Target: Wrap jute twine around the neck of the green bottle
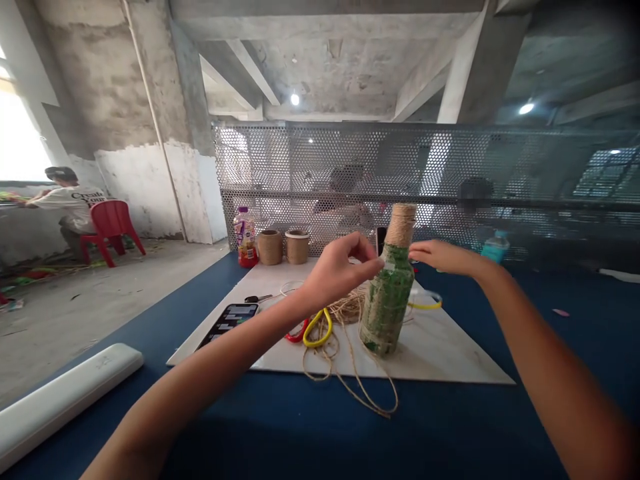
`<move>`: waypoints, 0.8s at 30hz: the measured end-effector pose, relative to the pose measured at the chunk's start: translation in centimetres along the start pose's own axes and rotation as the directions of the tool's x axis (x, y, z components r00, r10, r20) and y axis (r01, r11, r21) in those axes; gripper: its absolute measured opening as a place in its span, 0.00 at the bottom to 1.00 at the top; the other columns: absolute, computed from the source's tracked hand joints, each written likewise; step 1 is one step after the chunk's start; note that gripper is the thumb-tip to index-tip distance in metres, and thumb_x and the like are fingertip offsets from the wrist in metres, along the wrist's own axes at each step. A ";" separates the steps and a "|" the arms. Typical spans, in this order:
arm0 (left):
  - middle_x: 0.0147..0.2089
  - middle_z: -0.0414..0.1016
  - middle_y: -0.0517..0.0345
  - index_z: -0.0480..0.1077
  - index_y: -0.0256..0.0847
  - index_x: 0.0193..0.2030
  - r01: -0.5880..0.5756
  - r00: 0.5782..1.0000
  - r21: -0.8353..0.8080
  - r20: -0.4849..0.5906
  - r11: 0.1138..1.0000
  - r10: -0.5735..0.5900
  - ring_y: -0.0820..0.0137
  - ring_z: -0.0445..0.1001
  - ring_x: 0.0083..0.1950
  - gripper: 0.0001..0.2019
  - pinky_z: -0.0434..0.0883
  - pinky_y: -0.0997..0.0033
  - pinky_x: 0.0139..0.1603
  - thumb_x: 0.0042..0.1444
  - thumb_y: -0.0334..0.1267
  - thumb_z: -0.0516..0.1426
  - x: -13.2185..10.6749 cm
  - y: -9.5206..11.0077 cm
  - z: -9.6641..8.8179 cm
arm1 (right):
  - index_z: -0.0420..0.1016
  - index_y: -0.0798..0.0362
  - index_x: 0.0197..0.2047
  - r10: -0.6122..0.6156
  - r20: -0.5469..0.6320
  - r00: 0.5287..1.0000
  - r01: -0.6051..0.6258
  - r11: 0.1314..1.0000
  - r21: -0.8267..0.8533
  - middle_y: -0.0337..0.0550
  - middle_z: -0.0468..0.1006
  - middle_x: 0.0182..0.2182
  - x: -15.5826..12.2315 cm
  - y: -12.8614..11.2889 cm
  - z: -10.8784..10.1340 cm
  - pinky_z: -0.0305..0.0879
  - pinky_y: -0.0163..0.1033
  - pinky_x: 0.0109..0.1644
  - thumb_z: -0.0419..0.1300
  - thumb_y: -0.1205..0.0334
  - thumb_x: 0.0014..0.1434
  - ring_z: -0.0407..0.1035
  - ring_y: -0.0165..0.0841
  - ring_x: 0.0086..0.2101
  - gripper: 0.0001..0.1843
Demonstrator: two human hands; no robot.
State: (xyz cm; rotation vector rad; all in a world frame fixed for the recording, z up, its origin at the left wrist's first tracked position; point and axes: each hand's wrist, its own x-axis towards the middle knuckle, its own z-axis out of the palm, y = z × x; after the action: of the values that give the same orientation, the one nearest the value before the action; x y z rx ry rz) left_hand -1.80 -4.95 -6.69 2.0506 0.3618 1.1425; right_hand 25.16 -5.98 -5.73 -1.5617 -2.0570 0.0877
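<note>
head view: bottle (pixel 387 307) is standing upright on the board (pixel 450 353), mid-table, partly wrapped. left hand (pixel 340 270) is pinching shut at the bottle's shoulder; cannot tell whether a strand is in the pinch. right hand (pixel 437 257) is lying open, fingertips touching the neck from the right. loose twine (pixel 350 373) is trailing near, beside the scissors (pixel 315 330). risk, judged: neither hand is gripping the bottle, so a snagged strand could tip it.

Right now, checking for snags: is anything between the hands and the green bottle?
Nothing visible. The left hand and right hand flank the bottle at shoulder and neck; loose twine and scissors lie lower, by its base.
</note>
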 end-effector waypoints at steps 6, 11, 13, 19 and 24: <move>0.27 0.64 0.64 0.60 0.38 0.27 0.057 0.994 -0.476 -0.057 0.878 -0.096 0.78 0.67 0.29 0.11 0.75 0.72 0.35 0.51 0.33 0.61 1.3 -1.4 1.5 | 0.69 0.43 0.57 -0.075 -0.066 0.995 0.088 0.967 0.240 0.42 0.76 0.52 -0.9 -4.1 -1.5 0.69 0.46 0.55 0.49 0.50 0.65 0.72 0.37 0.50 0.20; 0.28 0.66 0.63 0.61 0.39 0.29 0.076 0.994 -0.579 -0.019 0.812 -0.106 0.79 0.67 0.29 0.10 0.71 0.77 0.29 0.53 0.34 0.61 1.3 -2.3 1.8 | 0.66 0.41 0.58 -0.054 -0.080 0.995 0.078 0.937 0.341 0.41 0.74 0.54 -1.5 -5.2 -1.1 0.70 0.48 0.55 0.52 0.51 0.64 0.73 0.38 0.50 0.20; 0.28 0.65 0.63 0.61 0.39 0.29 0.077 0.996 -0.576 0.008 0.814 -0.089 0.80 0.66 0.27 0.11 0.68 0.79 0.26 0.54 0.34 0.61 1.3 -2.3 1.8 | 0.65 0.42 0.60 -0.047 -0.072 0.996 0.069 0.930 0.361 0.42 0.72 0.57 -1.6 -5.3 -1.2 0.68 0.47 0.57 0.54 0.52 0.63 0.71 0.39 0.53 0.22; 0.28 0.65 0.63 0.61 0.38 0.30 0.072 0.997 -0.555 0.016 0.829 -0.075 0.79 0.65 0.28 0.11 0.67 0.78 0.26 0.54 0.34 0.61 1.6 -2.3 1.8 | 0.63 0.46 0.60 -0.071 -0.024 0.997 0.074 0.925 0.374 0.43 0.75 0.55 -1.9 -7.0 -1.3 0.66 0.47 0.59 0.57 0.49 0.61 0.67 0.42 0.56 0.26; 0.27 0.64 0.64 0.61 0.38 0.30 0.063 0.997 -0.528 -0.003 0.847 -0.076 0.79 0.65 0.28 0.10 0.67 0.78 0.26 0.55 0.34 0.60 1.6 -2.5 1.9 | 0.63 0.46 0.58 0.011 -0.064 0.998 0.012 0.934 0.357 0.45 0.76 0.52 -1.7 -8.1 -0.6 0.69 0.51 0.55 0.59 0.46 0.57 0.70 0.44 0.52 0.28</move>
State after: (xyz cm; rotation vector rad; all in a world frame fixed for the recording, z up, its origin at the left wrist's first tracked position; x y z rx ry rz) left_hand 0.94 -3.25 -8.08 1.5260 0.1083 1.0774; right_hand 18.62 -10.29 -2.87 -1.3204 -1.8651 0.3847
